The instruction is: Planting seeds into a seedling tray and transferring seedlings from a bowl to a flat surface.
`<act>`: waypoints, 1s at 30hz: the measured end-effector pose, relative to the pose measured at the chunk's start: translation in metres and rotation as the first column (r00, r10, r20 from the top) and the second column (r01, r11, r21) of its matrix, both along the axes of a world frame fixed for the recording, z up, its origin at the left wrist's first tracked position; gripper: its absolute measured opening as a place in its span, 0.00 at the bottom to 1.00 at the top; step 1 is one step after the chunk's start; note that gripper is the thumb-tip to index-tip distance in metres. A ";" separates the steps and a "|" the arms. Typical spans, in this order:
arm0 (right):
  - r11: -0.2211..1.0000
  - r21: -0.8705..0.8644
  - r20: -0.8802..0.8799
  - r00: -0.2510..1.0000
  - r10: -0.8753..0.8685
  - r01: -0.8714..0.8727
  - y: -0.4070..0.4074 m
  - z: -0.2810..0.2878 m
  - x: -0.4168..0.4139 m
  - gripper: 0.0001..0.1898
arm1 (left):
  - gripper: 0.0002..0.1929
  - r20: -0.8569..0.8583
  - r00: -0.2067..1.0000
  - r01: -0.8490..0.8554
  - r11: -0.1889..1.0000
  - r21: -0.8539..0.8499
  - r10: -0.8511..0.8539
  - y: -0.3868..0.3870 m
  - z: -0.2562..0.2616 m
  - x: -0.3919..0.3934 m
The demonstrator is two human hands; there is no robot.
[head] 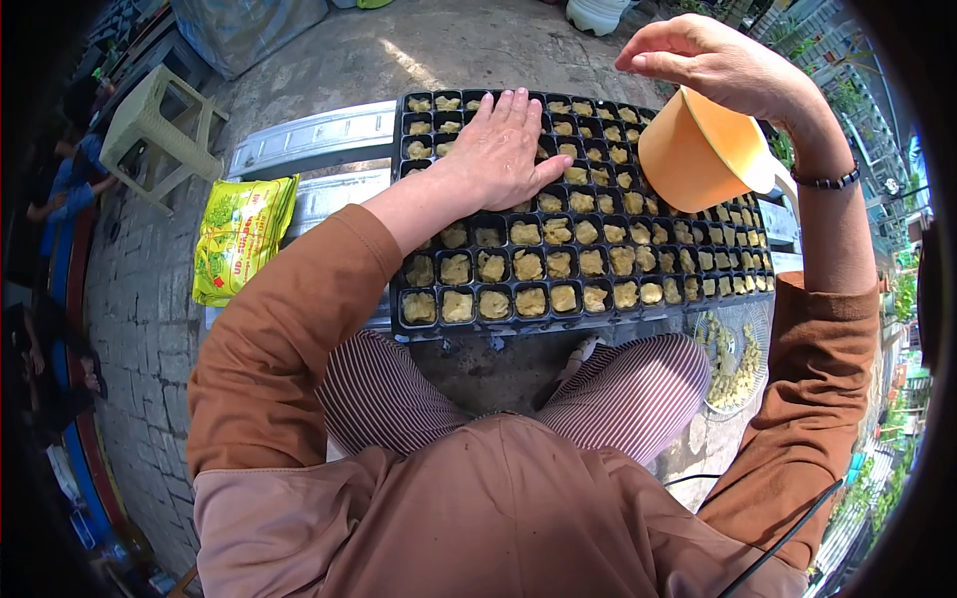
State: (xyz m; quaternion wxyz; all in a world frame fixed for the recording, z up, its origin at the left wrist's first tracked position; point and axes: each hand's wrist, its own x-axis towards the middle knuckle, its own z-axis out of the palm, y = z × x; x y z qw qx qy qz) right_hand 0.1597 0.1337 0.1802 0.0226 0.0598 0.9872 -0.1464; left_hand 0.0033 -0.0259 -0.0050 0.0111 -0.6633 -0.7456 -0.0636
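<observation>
A black plastic seedling tray [478,329] lies on a slatted metal bench [314,138], its cells filled with yellowish chunks that look like rockwool cubes [530,301]. Flat over the upper left part of the tray lies my left hand [502,153], fingers extended, holding nothing visible; its palm side is hidden. My right hand [718,67] is raised just above an orange plastic jug [691,153], its fingers bent and free of any object. The jug stands over the right part of the tray, with its handle towards the right; its inside is mostly hidden.
A yellow-green printed packet [243,239] lies at the bench's left end. Beyond it stands a beige plastic stool [161,123]. On the ground at the right, a clear dish [733,362] holds small pale cubes. People sit at the far left edge. A white plastic container [596,15] stands at the top.
</observation>
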 end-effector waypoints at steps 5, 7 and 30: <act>0.880 0.060 -0.209 0.867 -0.451 0.472 0.048 -0.009 0.070 0.24 | 0.47 0.152 0.988 0.052 0.994 -0.097 -0.037 0.006 0.013 -0.012; 0.800 0.155 -0.140 0.815 -0.562 0.579 0.067 -0.018 0.095 0.27 | 0.46 0.268 0.962 0.062 0.997 -0.037 -0.049 0.003 0.021 -0.018; 0.373 -0.783 0.156 0.738 -0.656 0.498 -0.027 -0.054 0.033 0.16 | 0.67 0.811 -0.583 0.094 0.996 0.001 0.055 -0.040 0.058 0.116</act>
